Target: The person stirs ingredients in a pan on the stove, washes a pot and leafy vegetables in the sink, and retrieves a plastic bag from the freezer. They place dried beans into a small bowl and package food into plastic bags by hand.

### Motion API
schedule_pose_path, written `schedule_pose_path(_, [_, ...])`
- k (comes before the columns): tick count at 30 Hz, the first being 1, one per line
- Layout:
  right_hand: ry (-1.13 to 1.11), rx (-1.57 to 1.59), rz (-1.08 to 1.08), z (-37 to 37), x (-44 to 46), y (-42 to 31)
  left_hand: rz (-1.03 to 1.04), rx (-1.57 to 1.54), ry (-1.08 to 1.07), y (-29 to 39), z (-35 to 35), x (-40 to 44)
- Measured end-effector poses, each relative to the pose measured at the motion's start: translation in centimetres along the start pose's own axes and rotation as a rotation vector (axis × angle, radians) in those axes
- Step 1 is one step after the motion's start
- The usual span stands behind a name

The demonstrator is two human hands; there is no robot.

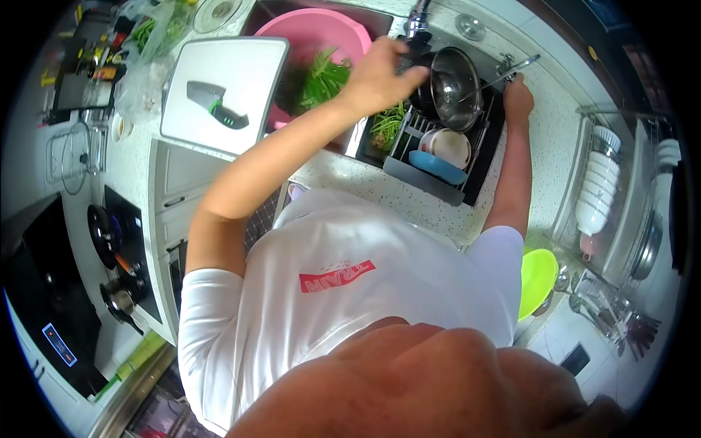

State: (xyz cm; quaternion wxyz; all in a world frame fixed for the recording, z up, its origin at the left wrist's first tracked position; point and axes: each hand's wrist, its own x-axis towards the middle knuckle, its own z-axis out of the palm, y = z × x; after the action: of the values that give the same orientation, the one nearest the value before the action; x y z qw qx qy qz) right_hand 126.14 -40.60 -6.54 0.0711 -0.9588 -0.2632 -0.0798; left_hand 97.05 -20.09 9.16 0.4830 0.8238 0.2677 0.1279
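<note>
My left hand [383, 80] reaches over the sink, thumb and fingers apart, between the faucet [418, 20] and a dark pot [454, 87]. It holds nothing that I can see. The pot lies tilted in a dish rack [423, 181], its shiny inside showing. My right hand [518, 98] is closed at the far right edge of the rack, against a long-handled metal utensil [526, 64] that slants across the pot's rim. Its fingertips are partly hidden. Below the pot, a white bowl [447, 148] and a blue dish [437, 167] stand in the rack.
A pink basin [314, 25] with leafy greens [321, 82] sits in the sink; more green stems [388, 125] lie beside the rack. On the left, a knife [215, 104] rests on a white cutting board [252, 62]. Stacked bowls [600, 182] stand at right.
</note>
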Motion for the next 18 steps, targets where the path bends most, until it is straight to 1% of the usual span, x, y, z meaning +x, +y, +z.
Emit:
schedule_pose_path(1, [0.004, -0.008, -0.039, 0.0, 0.1, 0.2, -0.081, -0.077, 0.011, -3.4, 1.3, 1.0])
schedule_pose_path(2, [0.0, -0.043, -0.054, 0.4, 0.4, 0.6, -0.168, -0.156, 0.009, -5.3, 2.4, 1.2])
schedule_pose_path(3, [0.021, -0.036, -0.065, 0.6, 0.6, 0.8, -0.353, -0.225, -0.056, -5.5, 3.1, 1.1])
schedule_pose_path(5, [0.06, -0.028, -0.089, 0.9, 0.5, 1.0, -0.527, -0.419, -0.269, -4.2, 3.4, 1.0])
schedule_pose_path(6, [0.047, -0.026, -0.072, 1.2, 0.7, 1.2, -0.579, -0.466, -0.279, -4.2, 4.2, 1.0])
schedule_pose_path(8, [0.025, -0.017, -0.045, 1.6, 0.9, 1.5, -0.577, -0.502, -0.272, -5.8, 6.0, 1.6])
schedule_pose_path(12, [0.053, -0.012, -0.053, 1.9, 0.8, 1.5, -0.638, -0.559, -0.183, -5.0, 7.4, 2.2])
schedule_pose_path(15, [0.061, 0.012, -0.033, 2.1, 0.9, 1.2, -0.622, -0.555, -0.209, -5.1, 8.3, 2.8])
schedule_pose_path(18, [0.057, 0.043, -0.004, 2.2, 0.8, 0.9, -0.614, -0.595, -0.119, -4.8, 8.6, 3.1])
